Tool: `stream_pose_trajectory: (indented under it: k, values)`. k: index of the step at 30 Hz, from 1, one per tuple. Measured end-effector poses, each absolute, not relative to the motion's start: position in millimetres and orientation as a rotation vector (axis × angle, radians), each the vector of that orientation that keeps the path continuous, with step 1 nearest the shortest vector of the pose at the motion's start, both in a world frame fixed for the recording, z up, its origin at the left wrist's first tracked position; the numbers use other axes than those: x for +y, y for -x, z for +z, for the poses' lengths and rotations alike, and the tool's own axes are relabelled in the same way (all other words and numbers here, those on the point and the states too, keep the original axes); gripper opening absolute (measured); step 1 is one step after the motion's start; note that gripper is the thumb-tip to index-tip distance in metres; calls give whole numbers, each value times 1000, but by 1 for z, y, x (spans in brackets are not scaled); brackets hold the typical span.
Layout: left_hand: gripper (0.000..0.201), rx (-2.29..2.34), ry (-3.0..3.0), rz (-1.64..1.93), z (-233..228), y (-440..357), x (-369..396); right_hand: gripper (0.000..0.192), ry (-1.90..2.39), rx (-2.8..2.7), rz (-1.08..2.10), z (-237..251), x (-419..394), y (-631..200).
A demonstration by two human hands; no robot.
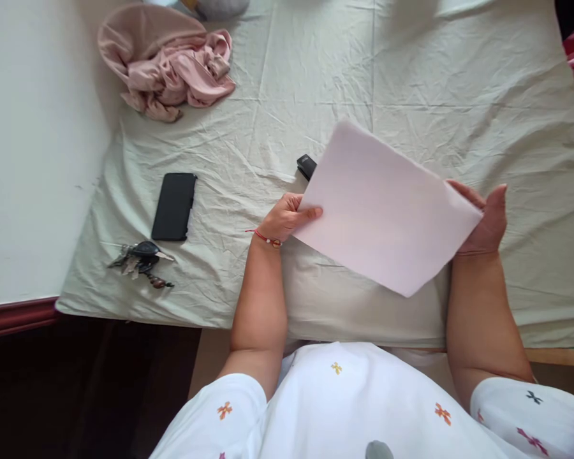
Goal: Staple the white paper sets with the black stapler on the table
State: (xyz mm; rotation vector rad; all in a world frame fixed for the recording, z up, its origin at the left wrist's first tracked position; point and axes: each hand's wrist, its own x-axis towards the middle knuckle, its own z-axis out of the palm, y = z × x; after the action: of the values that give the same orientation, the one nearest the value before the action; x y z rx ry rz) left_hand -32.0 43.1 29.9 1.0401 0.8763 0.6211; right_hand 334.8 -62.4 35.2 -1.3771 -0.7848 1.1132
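A pale pink sheet of paper [382, 207] is held tilted above the bed between both hands. My left hand [287, 217] pinches its left edge, thumb on top. My right hand [483, 217] grips the right corner from behind, fingers partly hidden by the sheet. A small black object [307, 166] lies on the bedsheet just beyond the paper's upper left edge, partly covered by it.
A black phone [175, 205] lies face down on the cream bedsheet [344, 83], left of my left hand. A bunch of keys [141, 261] sits near the bed's front left edge. Crumpled pink cloth [172, 64] lies at the far left. A white wall [33, 140] borders the left.
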Motion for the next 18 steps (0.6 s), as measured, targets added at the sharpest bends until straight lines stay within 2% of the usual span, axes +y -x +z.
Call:
stream_pose_trajectory:
  k: [5, 8, 10, 14, 18]
  values:
    - [47, 832, -1068, 385, 36, 35, 42, 61, 1474, -852, 1335, 29, -76, -360]
    - [48, 784, -1099, 238, 39, 36, 41, 77, 1387, -964, 1634, 32, -78, -369]
    - [47, 750, -1122, 158, 40, 35, 41, 79, 1380, -1017, 1750, 39, -77, -366]
    - [43, 722, -1170, 96, 38, 31, 42, 54, 1432, -1198, 1950, 53, -69, -346]
    - [42, 725, -1204, 79, 39, 29, 42, 43, 1478, -1237, 1980, 56, -65, -335]
